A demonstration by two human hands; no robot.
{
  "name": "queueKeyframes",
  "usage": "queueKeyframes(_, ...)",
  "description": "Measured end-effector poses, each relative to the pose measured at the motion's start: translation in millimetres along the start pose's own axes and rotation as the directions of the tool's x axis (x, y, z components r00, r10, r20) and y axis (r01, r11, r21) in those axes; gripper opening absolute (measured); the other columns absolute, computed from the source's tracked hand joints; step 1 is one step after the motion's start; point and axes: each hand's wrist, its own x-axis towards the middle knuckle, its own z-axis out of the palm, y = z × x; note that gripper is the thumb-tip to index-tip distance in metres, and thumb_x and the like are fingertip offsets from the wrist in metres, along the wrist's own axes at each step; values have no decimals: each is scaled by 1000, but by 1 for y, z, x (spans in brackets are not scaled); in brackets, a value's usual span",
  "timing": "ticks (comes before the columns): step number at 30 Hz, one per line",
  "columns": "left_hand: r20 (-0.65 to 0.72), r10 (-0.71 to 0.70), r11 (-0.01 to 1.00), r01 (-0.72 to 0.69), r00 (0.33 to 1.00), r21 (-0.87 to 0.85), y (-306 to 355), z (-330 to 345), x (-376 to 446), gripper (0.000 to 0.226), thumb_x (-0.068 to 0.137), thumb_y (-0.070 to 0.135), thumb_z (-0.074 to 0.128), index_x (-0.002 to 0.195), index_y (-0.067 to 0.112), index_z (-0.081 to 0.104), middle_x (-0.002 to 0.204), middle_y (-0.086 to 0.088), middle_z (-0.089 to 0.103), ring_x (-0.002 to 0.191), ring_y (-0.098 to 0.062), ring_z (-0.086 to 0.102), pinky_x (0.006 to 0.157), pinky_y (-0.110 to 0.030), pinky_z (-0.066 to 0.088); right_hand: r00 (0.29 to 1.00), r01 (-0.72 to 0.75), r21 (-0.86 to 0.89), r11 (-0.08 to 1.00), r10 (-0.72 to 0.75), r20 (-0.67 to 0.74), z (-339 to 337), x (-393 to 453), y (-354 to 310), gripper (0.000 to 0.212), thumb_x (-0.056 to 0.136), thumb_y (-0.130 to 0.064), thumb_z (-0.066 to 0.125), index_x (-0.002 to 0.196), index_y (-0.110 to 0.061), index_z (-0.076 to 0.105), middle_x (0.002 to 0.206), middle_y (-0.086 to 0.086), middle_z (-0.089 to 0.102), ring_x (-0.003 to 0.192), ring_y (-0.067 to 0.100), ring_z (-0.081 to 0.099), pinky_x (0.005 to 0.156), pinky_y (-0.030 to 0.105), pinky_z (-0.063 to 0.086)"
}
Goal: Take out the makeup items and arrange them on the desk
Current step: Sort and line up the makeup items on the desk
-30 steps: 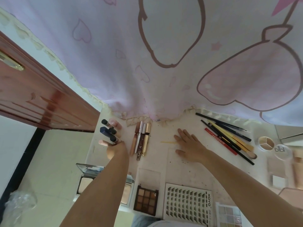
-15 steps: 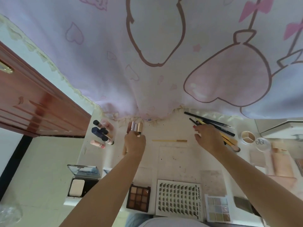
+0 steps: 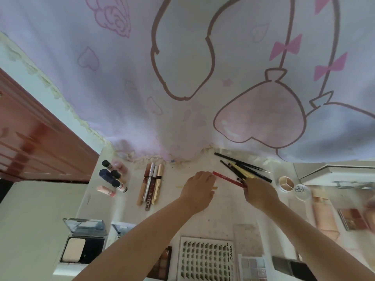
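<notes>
A red pencil (image 3: 227, 179) lies slanted at the back of the white desk (image 3: 223, 216). My left hand (image 3: 197, 188) curls its fingers at the pencil's far left end. My right hand (image 3: 258, 192) grips its near right end, where a fan of black and yellow pencils and brushes (image 3: 242, 169) also meets. A thin yellow stick (image 3: 179, 187) shows partly from under my left hand. Four lip gloss tubes (image 3: 152, 183) lie side by side to the left, with small bottles (image 3: 113, 179) beyond them.
A printed curtain (image 3: 182, 78) hangs over the desk's back edge. An open powder compact (image 3: 81, 244), a brown palette (image 3: 163, 266), a lash tray (image 3: 205, 258) and a pale palette (image 3: 252, 268) line the front. A round pot (image 3: 285, 183), its lid (image 3: 302, 191) and a beige tube (image 3: 322, 213) sit right.
My left hand left the lip gloss tubes and moved right to the red pencil. My right hand stayed at the pencil bundle. The camera tilted up slightly.
</notes>
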Motion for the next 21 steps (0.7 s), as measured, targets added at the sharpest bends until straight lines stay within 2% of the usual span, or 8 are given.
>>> queueKeyframes(2,-139,84,993,-72,987,89,-2,-2,-2,47,77,37,68,117,14,61,121,-1,62,113,-17,59,90,-27,50,990,140,81,987,-139,-18,-19,-7,-10,22,97,-23,36,104,-14,54,89,-1,59,78,15,56,75,23,50)
queueKeyframes(5,-244,183,973,-139,952,185,-11,1,-7,30,80,39,43,99,19,57,82,5,70,74,-14,68,68,-24,55,943,333,207,920,-329,-54,-48,-23,-26,22,97,-23,36,100,-14,56,73,-8,50,64,9,50,59,15,38)
queueKeyframes(9,-270,239,964,-196,933,178,-14,-25,-24,32,87,34,35,71,13,54,52,4,55,40,-13,53,37,-18,26,895,422,344,839,-446,-10,-80,-41,-39,20,96,-22,40,95,-18,59,60,-13,44,52,4,40,52,16,34)
queueKeyframes(11,-128,210,959,-178,969,222,-18,-50,-30,38,97,37,29,92,8,54,75,-2,62,64,-21,63,51,-26,40,890,435,369,821,-455,-37,-91,-46,-41,21,95,-19,42,95,-13,61,60,-13,45,55,7,43,55,16,35)
queueKeyframes(13,-42,5,986,2,999,169,-42,-70,-33,39,99,39,24,110,9,47,100,-6,63,92,-27,62,76,-32,45,927,374,452,810,-341,-154,-102,-45,-32,18,94,-15,45,93,-9,61,61,-11,48,52,4,46,52,13,37)
queueKeyframes(14,15,-103,983,100,995,155,-55,-78,-39,38,99,39,24,111,10,46,104,-7,63,97,-27,61,77,-30,42,943,329,497,803,-253,-215,-107,-44,-24,16,93,-13,45,92,-9,61,62,-9,51,50,4,47,50,11,36)
queueKeyframes(17,63,-170,974,158,983,161,-76,-85,-53,32,100,37,23,103,13,44,97,-7,61,97,-26,60,67,-26,35,958,254,569,782,-120,-262,-114,-40,-9,14,93,-12,46,94,-11,60,69,-3,57,58,8,50,57,13,38)
queueKeyframes(21,60,-117,982,107,991,154,-52,-74,-51,38,99,39,23,109,11,46,104,-10,61,100,-28,55,85,-35,38,951,309,624,718,-230,-206,-99,-37,-37,15,91,-10,51,97,-13,64,81,7,64,75,25,59,64,15,46)
